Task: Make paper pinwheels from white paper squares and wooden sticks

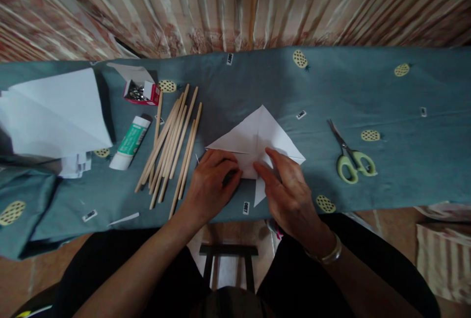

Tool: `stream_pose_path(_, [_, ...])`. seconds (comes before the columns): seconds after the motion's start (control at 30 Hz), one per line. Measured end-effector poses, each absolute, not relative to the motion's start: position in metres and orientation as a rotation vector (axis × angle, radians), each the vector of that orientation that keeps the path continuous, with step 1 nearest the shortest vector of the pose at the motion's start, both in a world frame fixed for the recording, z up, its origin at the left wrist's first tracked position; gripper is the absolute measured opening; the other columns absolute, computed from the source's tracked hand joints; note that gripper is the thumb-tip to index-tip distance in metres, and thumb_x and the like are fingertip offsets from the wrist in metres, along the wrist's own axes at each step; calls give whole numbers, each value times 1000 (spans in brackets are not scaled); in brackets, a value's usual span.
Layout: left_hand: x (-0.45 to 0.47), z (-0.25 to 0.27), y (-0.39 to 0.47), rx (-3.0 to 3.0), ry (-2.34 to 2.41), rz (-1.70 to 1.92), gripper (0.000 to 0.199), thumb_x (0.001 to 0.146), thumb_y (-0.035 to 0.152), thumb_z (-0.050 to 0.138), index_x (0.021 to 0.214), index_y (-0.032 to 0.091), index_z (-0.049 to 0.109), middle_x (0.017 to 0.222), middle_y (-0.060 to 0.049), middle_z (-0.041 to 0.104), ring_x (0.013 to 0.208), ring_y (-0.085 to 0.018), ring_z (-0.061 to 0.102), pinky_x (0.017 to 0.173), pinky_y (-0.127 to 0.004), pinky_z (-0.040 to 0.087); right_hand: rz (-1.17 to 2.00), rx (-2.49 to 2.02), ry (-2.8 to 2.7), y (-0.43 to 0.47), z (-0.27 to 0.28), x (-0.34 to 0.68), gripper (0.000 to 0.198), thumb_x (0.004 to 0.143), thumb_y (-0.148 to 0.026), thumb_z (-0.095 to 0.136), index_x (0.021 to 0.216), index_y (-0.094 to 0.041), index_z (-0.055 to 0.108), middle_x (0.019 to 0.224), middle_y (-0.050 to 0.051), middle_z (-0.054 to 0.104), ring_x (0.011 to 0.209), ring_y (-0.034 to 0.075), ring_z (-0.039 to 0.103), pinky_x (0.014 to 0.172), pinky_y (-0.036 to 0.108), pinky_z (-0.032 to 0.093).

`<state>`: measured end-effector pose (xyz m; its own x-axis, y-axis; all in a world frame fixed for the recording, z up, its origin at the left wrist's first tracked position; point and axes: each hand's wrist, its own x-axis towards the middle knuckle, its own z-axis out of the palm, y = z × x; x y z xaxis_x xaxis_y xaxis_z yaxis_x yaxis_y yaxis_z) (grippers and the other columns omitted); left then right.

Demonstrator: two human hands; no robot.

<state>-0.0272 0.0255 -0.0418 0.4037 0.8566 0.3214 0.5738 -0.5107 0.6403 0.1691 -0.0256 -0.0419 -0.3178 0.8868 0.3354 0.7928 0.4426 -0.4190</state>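
Note:
A white sheet of paper (pixel 243 134) with folded-in flaps and a crease down its middle lies on the cloth in front of me. Its top corner points away, and one flap (pixel 259 193) hangs toward me. My left hand (pixel 211 183) is closed at the lower left edge, thumb and curled fingers pinching the paper there. On the right half, my right hand (pixel 287 193) rests its thumb and forefinger on the paper, slightly apart, the other fingers bent. It covers part of the right-hand flap.
Several wooden sticks (pixel 171 146) lie left of the paper, beside a glue stick (pixel 130 142) and an open red box (pixel 151 93) of small metal pieces. White sheets (pixel 59 112) are stacked far left. Green-handled scissors (pixel 349 157) lie right. A paper scrap (pixel 125 219) is near the front edge.

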Motion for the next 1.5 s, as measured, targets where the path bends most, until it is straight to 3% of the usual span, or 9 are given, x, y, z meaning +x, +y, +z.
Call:
stream_pose_path(0.5, [-27,-39,27,2250,1216,889,8,86,12,64,79,14,63,88,-5,66,84,-18,61,76,-32,54,148,-1414,-2217,-21,-41,166,42,88,3,51,127,-11,56,141,25,51,132,35,50,102,55,51])
stream_pose_path(0.87, [-27,-38,27,2252,1215,883,7,86,11,65,80,15,63,88,-5,65,84,-18,60,76,-33,54,112,-1454,-2198,-16,-43,162,44,92,-3,49,134,-16,52,146,21,50,136,35,47,103,57,50])
stream_pose_path(1.07, [-28,-39,26,2269,1217,864,4,87,13,64,83,13,64,89,-7,65,84,-19,60,76,-32,54,96,-1429,-2242,-14,-41,162,39,91,1,48,127,-10,57,142,25,53,137,35,46,105,55,49])
stream_pose_path(1.37, [-25,-33,17,2356,1126,896,12,95,17,55,102,15,65,100,-8,67,93,-20,61,80,-35,51,238,-1433,-2114,-6,-47,163,37,95,-6,43,123,-22,62,143,11,54,136,28,48,110,53,45])
stream_pose_path(1.5, [-24,-33,13,2509,1145,801,16,96,23,54,106,17,66,104,-8,70,95,-23,60,76,-38,43,242,-1474,-2095,-6,-43,163,34,94,-8,43,116,-20,66,141,14,56,134,30,49,108,55,45])
